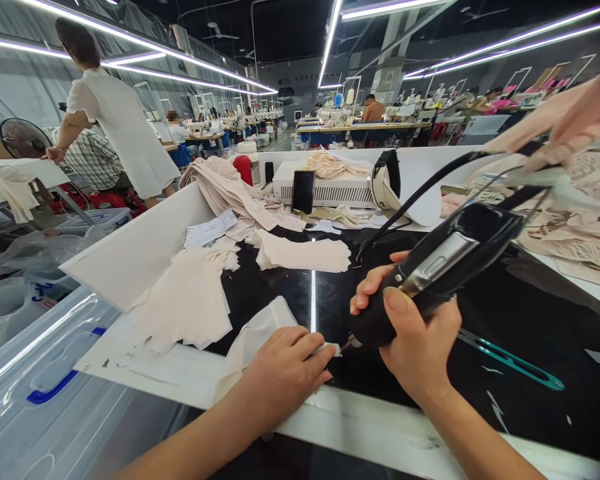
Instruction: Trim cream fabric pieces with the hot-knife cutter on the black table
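My right hand [425, 340] is wrapped round a black corded power tool [420, 273] with a silver panel on its body, tilted so its narrow metal tip [351, 343] points down and left. The tip is at the end of a small white fabric edge. My left hand [285, 367] presses and grips the off-white fabric piece [260, 330] on the glossy black table top [330, 300], fingers bent close together. Part of the fabric is hidden beneath that hand. A slim teal-handled tool [525, 367] lies to the right of my right wrist.
Cream fabric pieces [187, 300] and another stack [305, 253] lie left and ahead. Behind stand a phone [304, 191] and a vented white box [330, 183]. A co-worker's blurred hand [570, 123] is at the tool's cable [430, 180]. Clear plastic bins [80, 407] stand left.
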### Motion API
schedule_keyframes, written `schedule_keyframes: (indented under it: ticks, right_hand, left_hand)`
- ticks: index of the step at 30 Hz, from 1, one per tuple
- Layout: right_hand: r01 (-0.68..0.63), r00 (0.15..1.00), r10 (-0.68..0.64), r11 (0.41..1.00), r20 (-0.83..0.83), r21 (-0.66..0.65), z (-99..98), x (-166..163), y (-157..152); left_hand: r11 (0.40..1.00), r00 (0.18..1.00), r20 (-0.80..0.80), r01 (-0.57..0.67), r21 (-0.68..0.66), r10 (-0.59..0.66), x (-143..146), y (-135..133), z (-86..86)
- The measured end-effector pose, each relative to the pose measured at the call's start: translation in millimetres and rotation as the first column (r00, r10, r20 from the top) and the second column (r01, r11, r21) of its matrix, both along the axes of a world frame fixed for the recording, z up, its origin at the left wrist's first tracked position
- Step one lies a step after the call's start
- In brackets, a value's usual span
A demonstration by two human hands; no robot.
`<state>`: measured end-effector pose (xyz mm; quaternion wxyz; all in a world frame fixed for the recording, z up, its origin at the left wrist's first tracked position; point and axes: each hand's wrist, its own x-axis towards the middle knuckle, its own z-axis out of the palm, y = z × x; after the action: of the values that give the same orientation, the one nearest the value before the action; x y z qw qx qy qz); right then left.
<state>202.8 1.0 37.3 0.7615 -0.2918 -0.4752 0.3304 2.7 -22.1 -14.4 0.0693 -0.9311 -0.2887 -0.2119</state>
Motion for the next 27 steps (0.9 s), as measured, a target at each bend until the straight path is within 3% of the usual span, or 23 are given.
schedule_keyframes:
  ticks: [6,13,27]
  right_hand:
    - [0.020,0.999,-0.021,1.000,0.040,0.015,-3.4,3,0]
    - [0.055,0.998,-0.055,0.998,0.020,-0.010,-0.1,9,-3]
    - [0.070,0.997,-0.071,0.997,-0.035,-0.018,14.1,9,-4]
  left_hand:
    - [1.000,0.999,0.043,0.020,-0.018,-0.019,-4,1,2.2]
    - [0.994,0.984,0.148,0.095,0.061,-0.104,-17,0,-2.3]
    - [0.999,0.990,0.131,0.049,0.014,-0.050,-14,1,-10.4]
